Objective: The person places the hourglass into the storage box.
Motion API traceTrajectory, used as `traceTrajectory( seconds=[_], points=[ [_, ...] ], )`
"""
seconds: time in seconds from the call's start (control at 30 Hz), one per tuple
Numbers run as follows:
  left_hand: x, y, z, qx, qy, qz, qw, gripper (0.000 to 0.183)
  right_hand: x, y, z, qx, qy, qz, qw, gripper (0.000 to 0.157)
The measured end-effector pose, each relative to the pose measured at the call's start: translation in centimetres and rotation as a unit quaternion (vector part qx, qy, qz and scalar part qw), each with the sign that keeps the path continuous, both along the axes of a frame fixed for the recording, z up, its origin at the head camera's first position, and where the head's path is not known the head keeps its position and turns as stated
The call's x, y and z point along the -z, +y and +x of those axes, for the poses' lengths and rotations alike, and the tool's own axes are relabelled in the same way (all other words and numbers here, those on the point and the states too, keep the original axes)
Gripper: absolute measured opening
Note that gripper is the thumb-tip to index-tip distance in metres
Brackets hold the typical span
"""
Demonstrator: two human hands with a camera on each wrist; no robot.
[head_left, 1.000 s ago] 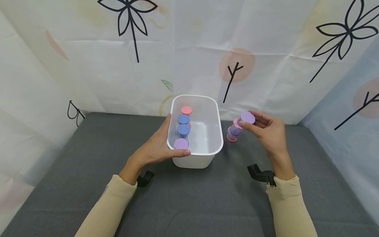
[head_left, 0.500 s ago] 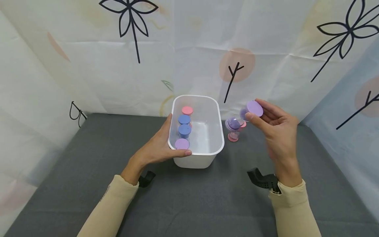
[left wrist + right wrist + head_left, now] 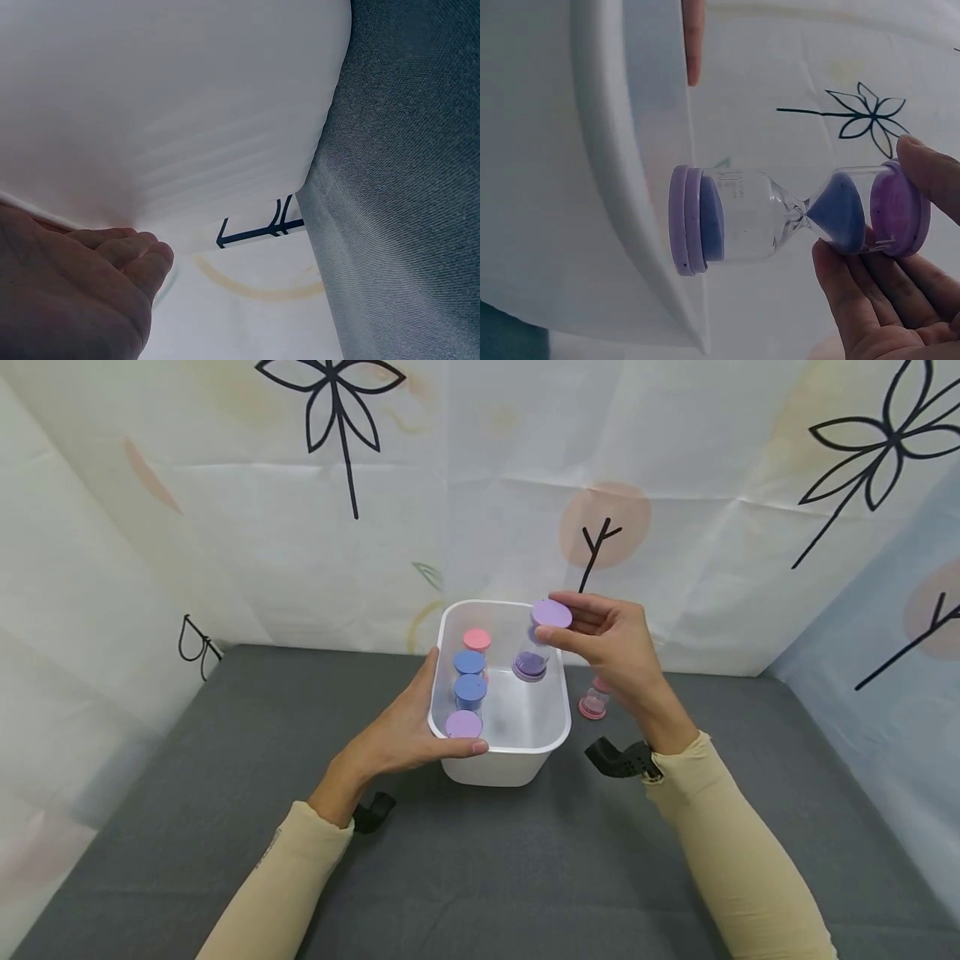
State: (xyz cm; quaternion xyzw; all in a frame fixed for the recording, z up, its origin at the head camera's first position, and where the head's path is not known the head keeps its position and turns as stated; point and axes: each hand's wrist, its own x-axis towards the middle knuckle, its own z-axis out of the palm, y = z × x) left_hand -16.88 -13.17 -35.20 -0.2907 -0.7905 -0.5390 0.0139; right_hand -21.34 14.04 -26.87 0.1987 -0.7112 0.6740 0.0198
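Observation:
My right hand [image 3: 611,639] pinches a purple-capped hourglass [image 3: 530,666] by its upper cap. This hourglass hangs nearly upright over the right part of a white plastic bin [image 3: 504,768], its lower cap below rim level in the head view. In the right wrist view, blue-purple sand shows in both bulbs of the hourglass [image 3: 757,217]. My left hand [image 3: 408,718] holds the bin's near left corner, thumb over the front rim and fingers along the outer left wall [image 3: 187,112]. Inside, along the left wall, stand a pink-capped hourglass [image 3: 477,639], two blue-capped ones [image 3: 470,687] and a purple-capped one [image 3: 463,724].
A pink-capped hourglass [image 3: 593,703] stands on the dark grey cloth [image 3: 480,877] right of the bin, partly hidden by my right hand. A patterned white curtain [image 3: 495,527] rises behind the table. Black wrist mounts [image 3: 618,760] sit on both forearms.
My right hand has lifted the purple-capped hourglass from beside the pink one and carried it left over the bin. My left hand stays on the bin.

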Motion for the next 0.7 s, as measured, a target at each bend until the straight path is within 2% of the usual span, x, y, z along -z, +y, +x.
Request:
traceTrajectory(
  seconds=[0.13, 0.3, 0.5, 0.7],
  points=[
    [-1.3, 0.3, 0.8, 0.002, -0.013, 0.003, 0.9999, 0.115, 0.3, -0.8, -1.5, 0.001, -0.024, 0.053, 0.998, 0.052],
    [-2.7, 0.4, 1.7, -0.002, -0.030, -0.006, 0.9995, 0.116, 0.1, -1.6, -2.6, 0.011, -0.043, 0.114, 0.992, 0.057],
    [-2.9, 0.4, 1.8, 0.000, -0.028, -0.002, 0.9996, 0.118, 0.2, -2.2, -3.8, 0.005, -0.052, 0.158, 0.986, 0.057],
    [-2.7, 0.3, 1.7, 0.000, -0.029, -0.006, 0.9996, 0.119, 1.7, -2.2, -4.9, -0.013, -0.069, 0.191, 0.979, 0.054]
  ],
)
